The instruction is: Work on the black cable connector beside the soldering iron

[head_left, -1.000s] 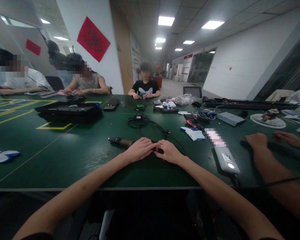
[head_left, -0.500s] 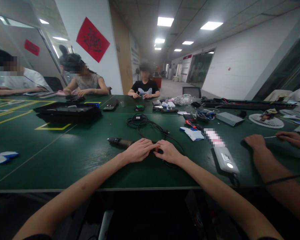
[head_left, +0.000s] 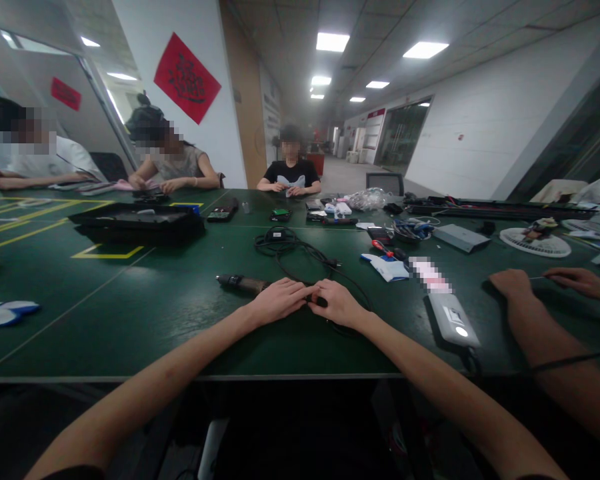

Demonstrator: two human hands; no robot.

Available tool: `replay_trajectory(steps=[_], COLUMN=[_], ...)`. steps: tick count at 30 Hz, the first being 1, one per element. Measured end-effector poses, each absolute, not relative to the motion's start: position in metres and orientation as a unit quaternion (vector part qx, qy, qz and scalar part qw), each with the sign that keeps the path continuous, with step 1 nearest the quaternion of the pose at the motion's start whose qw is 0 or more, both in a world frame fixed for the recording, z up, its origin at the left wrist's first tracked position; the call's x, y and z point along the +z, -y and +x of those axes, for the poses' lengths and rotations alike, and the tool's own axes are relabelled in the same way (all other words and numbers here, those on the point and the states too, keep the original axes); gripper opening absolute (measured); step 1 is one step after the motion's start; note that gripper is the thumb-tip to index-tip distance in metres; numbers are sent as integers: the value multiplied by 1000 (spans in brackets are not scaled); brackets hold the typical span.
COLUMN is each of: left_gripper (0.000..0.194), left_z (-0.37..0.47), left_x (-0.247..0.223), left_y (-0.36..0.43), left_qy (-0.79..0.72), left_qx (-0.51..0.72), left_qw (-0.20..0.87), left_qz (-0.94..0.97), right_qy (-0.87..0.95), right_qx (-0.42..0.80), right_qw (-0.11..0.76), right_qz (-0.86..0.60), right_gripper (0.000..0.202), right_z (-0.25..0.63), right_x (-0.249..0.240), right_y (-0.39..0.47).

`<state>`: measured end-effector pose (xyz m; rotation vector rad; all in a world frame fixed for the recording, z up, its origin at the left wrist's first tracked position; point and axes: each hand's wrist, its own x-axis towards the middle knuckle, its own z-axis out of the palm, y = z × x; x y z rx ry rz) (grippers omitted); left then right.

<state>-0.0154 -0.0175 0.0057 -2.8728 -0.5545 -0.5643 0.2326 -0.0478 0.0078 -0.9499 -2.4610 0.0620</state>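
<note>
An electric screwdriver [head_left: 243, 284] lies on the green table in front of me, its tip pointing left. My left hand [head_left: 281, 300] rests closed over the rear half of its body, hiding that part. My right hand [head_left: 339, 304] meets it on the right, with thumb and fingers closed around the tool's dark tail end [head_left: 320, 301]. The fingertips of both hands touch. Beyond them, a black cable [head_left: 300, 248] lies in loose loops, and part of it passes behind my right hand.
Right of my hands are a white and blue glove [head_left: 387, 267], a red-handled tool [head_left: 383, 248] and a white power strip [head_left: 450, 320]. A co-worker's hands [head_left: 513, 283] hold a thin rod there. A black tray [head_left: 137, 223] and another glove [head_left: 7, 315] are on the left.
My hands stay in nearly the same place, and slightly more of the dark tail end shows between my right fingers. The co-worker's far hand at right has shifted slightly left.
</note>
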Motion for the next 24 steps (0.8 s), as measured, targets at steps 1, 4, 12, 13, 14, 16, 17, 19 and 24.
replay_trajectory(steps=[1,4,12,13,14,16,17,19,24], left_gripper=[55,55,54,53,52,52,53,55,54], left_z=[-15,-16,-17,-17,-17,-17,-17,-17,-18], left_x=[6,7,8,8,8,7,7,6,8], left_y=[18,17,19,19,19,19,18,18,18], left_qy=[182,155,174,167,162,163,167,178,159], left_qx=[-189,-184,-182,-181,-181,-185,-186,-186,-183], left_qw=[78,67,83,81,80,81,82,85,76], left_qz=[-962,-968,-964,-966,-967,-966,-965,-963,-967], right_qy=[903,902,903,902,902,902,902,903,901], right_qx=[24,29,26,27,28,26,24,21,26], right_qw=[249,251,248,248,248,249,249,247,249], right_qz=[-349,-351,-351,-351,-351,-352,-351,-352,-355], right_gripper=[11,11,11,11,11,12,12,12,9], right_z=[233,232,232,232,232,232,232,232,231], right_x=[8,8,9,10,10,10,10,10,10], right_y=[48,48,49,49,49,49,49,49,50])
